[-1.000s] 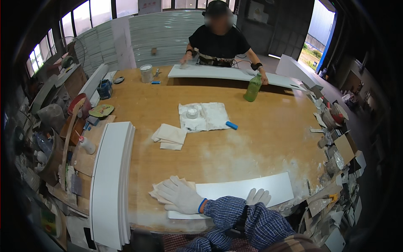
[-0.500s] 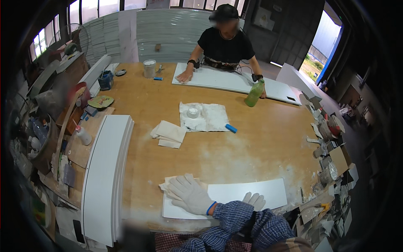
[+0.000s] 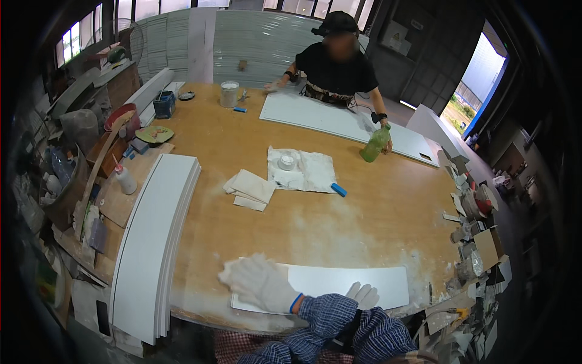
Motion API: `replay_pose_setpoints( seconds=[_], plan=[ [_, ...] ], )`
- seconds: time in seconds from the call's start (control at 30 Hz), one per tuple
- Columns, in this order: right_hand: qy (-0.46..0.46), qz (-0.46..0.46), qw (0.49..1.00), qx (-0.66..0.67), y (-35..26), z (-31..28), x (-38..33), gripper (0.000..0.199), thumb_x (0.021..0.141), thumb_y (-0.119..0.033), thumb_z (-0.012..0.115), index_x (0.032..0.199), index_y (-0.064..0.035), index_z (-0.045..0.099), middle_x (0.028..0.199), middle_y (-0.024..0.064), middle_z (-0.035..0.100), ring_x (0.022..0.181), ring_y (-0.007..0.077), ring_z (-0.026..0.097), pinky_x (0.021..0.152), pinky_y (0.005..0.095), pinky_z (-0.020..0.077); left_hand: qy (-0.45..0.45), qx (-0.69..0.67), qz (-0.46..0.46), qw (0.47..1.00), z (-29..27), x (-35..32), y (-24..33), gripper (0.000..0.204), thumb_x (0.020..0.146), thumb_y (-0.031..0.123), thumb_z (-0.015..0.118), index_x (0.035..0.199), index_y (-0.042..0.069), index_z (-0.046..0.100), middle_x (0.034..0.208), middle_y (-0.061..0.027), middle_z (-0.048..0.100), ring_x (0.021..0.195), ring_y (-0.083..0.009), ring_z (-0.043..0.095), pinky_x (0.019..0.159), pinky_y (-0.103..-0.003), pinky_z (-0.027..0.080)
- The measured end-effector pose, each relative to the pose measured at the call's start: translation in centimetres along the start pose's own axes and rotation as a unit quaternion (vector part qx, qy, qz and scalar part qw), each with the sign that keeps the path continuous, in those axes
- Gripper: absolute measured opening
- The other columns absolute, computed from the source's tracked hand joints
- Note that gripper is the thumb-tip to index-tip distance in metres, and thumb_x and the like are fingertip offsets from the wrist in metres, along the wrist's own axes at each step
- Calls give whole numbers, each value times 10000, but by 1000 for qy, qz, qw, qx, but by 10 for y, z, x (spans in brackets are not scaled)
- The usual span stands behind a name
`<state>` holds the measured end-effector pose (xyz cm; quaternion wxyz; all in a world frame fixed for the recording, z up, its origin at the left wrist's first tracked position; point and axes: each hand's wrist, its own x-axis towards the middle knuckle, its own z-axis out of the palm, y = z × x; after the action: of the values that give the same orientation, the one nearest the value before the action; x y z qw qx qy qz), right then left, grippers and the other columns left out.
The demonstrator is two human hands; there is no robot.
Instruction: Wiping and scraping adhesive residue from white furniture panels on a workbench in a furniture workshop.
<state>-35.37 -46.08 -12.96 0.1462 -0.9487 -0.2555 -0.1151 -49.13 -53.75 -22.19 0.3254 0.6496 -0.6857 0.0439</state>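
In white knit gloves, my arms cross in front of me, the right sleeve over the left. My right hand (image 3: 260, 282) reaches to the left end of a white panel (image 3: 348, 282), blurred by motion. It is pressed down on a beige folded sheet (image 3: 227, 274), of which only an edge shows past the fingers. Toward the panel's right half, my left hand (image 3: 365, 294) rests on the surface with its fingers stretched out. Its wrist is hidden behind my right sleeve. White dust lies on the table around the panel.
Long white panels (image 3: 151, 242) are stacked at left. Beige folded sheets (image 3: 251, 187) lie near a white-stained cloth (image 3: 315, 170) and a blue block (image 3: 339, 190). Across the table a co-worker (image 3: 342, 67) stands behind another white panel (image 3: 339, 124), one hand at a green bottle (image 3: 376, 144). Scraps (image 3: 473, 261) crowd the right edge.
My right hand has slid left along the panel with the beige folded sheet; my left hand stays put. The co-worker's hand at the far panel's left end has moved away from me.
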Motion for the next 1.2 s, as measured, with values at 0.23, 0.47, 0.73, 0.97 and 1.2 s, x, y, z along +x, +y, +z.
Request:
replay_pose_setpoints(
  seconds=[0.23,0.47,0.73,0.97,1.2],
  plan=[
    [-44,-11,998,-48,21,-5,-7,563,982,-376,581,1496,-167,489,1307,101,547,1201,291,511,1042,485,403,-8,-6,-2,1000,3,5,-5,473,882,284,609,1310,84,628,1328,-167,618,1280,-354,556,1080,-558,452],
    [-23,-125,991,39,-22,-7,-14,575,991,-360,563,1510,-129,474,1297,107,561,1254,294,519,1039,474,402,81,39,33,995,21,-9,-9,346,855,248,596,1159,93,653,1215,-118,624,1157,-303,584,966,-504,476],
    [-10,-12,998,69,-14,2,-9,564,991,-371,604,1520,-198,510,1415,70,556,1288,292,515,993,492,439,83,78,42,993,11,-2,-16,327,855,252,600,1140,101,650,1175,-99,616,1116,-297,581,941,-499,472],
    [21,-10,998,-55,22,0,-4,464,1010,-353,561,1438,-176,563,1449,62,548,1224,260,517,921,456,437,104,77,43,991,2,-2,-11,332,856,253,602,1148,103,649,1182,-96,617,1120,-299,581,948,-501,471],
    [59,-27,909,411,29,103,-52,546,998,-342,564,1507,-148,523,1444,94,551,1282,266,521,966,475,433,127,73,66,987,-2,0,-12,337,856,255,604,1156,106,649,1188,-93,619,1125,-301,581,955,-503,471]
  ],
)
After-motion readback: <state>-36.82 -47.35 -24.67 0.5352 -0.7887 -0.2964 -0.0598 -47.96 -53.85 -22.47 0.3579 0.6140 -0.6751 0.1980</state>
